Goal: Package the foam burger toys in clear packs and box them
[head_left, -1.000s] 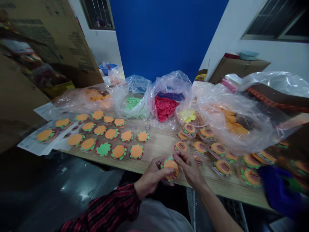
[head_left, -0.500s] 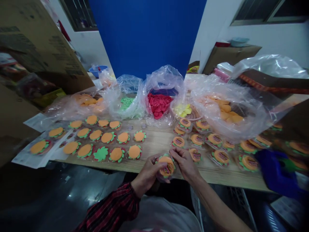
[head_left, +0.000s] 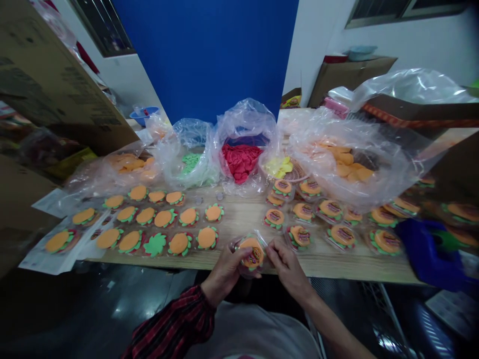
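My left hand (head_left: 224, 271) grips a toy hamburger in a clear plastic case (head_left: 251, 255) at the table's front edge, thumb pressed on top. The case holds an orange bun with green below and a printed burger sticker on it. Against the case's right edge, my right hand (head_left: 286, 267) has its thumb and fingers closed together. To the left, rows of similar toy hamburgers (head_left: 164, 218) without stickers lie in clear trays. Cased hamburgers with stickers (head_left: 341, 235) lie on the right.
Along the back of the table (head_left: 239, 217) stand clear bags of orange buns (head_left: 350, 167), green pieces (head_left: 191, 162) and red pieces (head_left: 239, 160), plus a basket with yellow pieces (head_left: 280, 168). A blue tape dispenser-like object (head_left: 422, 254) sits at the right. A cardboard box (head_left: 56, 75) rises at the left.
My right hand has shifted from the case's upper right corner down along its right side. The left hand keeps its hold. The view has moved slightly.
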Demonstrator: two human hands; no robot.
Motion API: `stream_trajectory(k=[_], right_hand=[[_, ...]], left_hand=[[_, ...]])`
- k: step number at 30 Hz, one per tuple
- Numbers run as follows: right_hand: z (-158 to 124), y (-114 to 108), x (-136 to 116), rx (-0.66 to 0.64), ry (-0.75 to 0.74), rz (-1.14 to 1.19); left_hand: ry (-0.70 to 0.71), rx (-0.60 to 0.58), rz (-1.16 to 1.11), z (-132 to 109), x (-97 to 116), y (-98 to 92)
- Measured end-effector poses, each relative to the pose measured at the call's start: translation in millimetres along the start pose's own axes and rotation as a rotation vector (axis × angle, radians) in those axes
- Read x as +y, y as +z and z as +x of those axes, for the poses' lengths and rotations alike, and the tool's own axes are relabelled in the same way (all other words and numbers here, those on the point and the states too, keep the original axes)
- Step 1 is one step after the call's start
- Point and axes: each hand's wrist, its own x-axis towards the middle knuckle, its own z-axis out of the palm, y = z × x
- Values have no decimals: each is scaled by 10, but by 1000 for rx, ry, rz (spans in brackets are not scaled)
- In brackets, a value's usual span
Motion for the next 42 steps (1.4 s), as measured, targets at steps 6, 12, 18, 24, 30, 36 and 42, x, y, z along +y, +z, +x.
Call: stream_trajectory(k=[6, 12, 18, 24, 30, 36, 42], right_hand=[[41, -155, 124, -119, 12, 12], [239, -276, -159, -330, -122, -152], [225, -169, -161, -253, -9, 36], [77, -76, 61, 256, 130, 558], [58, -243, 31, 89, 59, 278], [146, -297, -173, -337, -23, 23], [97, -92, -33, 129, 46, 376]], left_hand=[[-34, -3, 113, -29, 30, 7], [-134, -240, 417, -16, -42, 60], [-80, -178, 441, 12, -19, 97], [50, -128, 216, -75, 8, 194], [75, -150, 326, -75, -28, 199], [-40, -280, 512, -1, 23, 143], [59, -129, 416, -58, 28, 154]])
